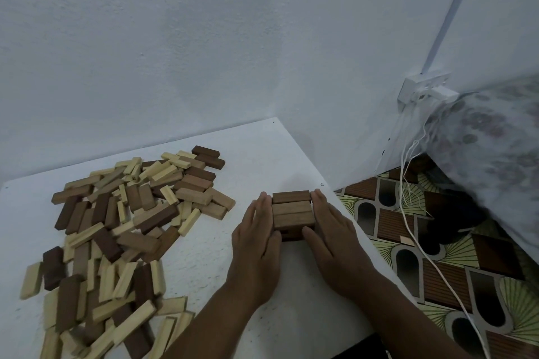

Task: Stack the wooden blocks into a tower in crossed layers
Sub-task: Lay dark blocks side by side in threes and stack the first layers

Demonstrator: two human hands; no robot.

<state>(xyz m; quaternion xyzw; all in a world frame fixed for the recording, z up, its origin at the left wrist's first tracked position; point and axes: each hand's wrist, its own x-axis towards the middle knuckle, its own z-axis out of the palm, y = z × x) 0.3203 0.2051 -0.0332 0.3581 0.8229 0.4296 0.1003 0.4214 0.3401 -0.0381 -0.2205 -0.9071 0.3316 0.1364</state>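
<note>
Left hand (256, 237) and right hand (331, 234) flat, fingers straight, pressed against opposite sides of low block tower (292, 213) on white table (262, 154); loose block pile (116, 230) well left.

Both forearms are extended forward from the lower edge of the view, converging slightly. The left hand (256, 237) is held flat with straight fingers (258, 207) pointed away from the body, its palm turned inward toward the right. The right hand (331, 234) is mirrored opposite it, fingers (319, 201) straight, palm turned inward toward the left. The thumbs are angled toward each other, apart.
</note>
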